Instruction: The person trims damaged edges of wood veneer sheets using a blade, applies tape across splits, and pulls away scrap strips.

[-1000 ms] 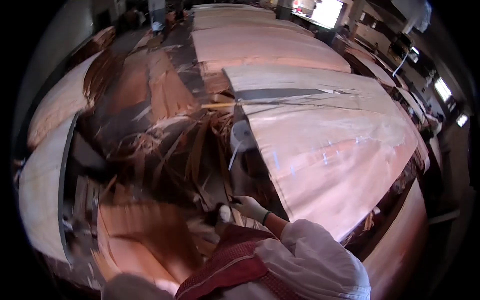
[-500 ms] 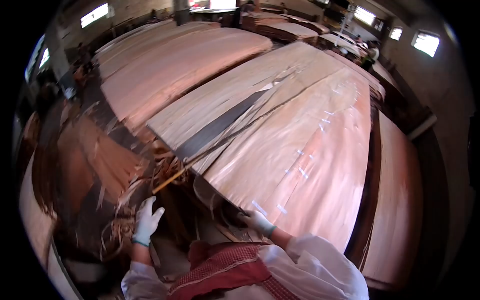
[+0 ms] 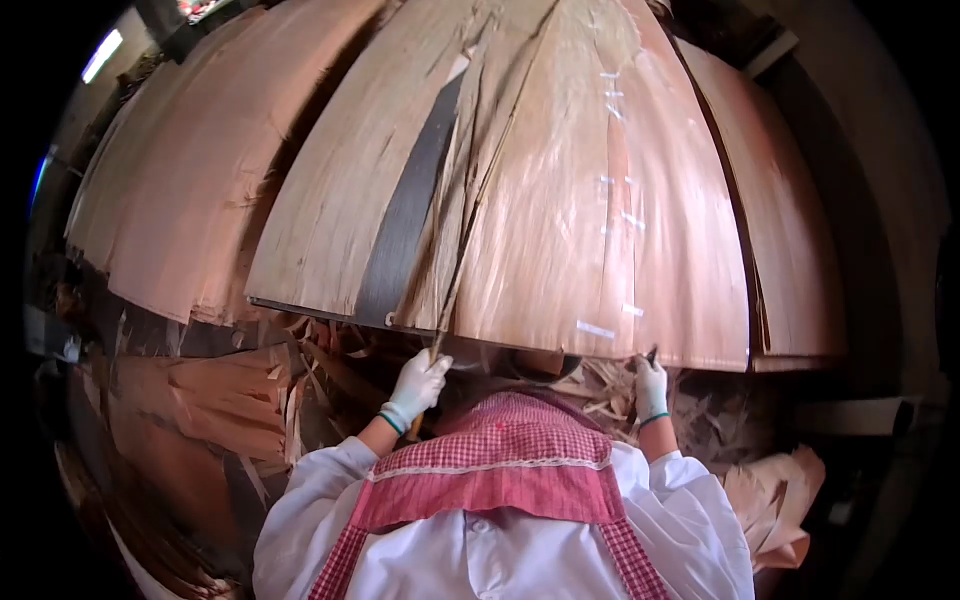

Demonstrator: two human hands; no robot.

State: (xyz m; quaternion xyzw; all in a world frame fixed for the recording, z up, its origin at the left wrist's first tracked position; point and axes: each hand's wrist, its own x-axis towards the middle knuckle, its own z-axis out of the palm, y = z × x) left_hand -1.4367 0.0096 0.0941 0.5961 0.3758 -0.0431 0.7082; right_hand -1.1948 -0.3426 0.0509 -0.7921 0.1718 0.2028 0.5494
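Left: pale wood sheets [image 3: 215, 170] stacked; crumpled brown sheets [image 3: 225, 400] below, lower left. Centre: gloved left hand [image 3: 418, 384] closed round thin stick [image 3: 447, 312], which slants up over wide, taped wood sheet [image 3: 545, 240], dark strip [image 3: 408, 210] showing left of stick. Right of centre: gloved right hand [image 3: 650, 387] pinching small dark object [image 3: 652, 354] at sheet's near edge.

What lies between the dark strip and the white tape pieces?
A long thin stick and pale veneer, split near the dark strip; the head view shows this.
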